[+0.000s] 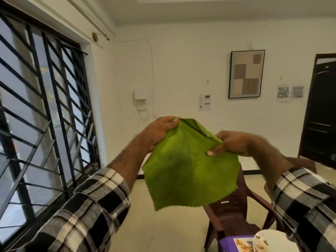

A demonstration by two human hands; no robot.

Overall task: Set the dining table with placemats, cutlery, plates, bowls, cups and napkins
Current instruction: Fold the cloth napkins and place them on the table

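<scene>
I hold the green napkin point(187, 166) up at chest height, left hand point(160, 131) and right hand point(229, 142) pinching its top corners; napkin-folding step; next, I judge, fold and lay it down.

A black-barred metal window grille point(45, 106) fills the left wall. A framed abstract picture of brown squares point(246, 74) hangs beside a dark wooden door point(321, 113). Below stands a brown plastic armchair point(234, 213).
</scene>
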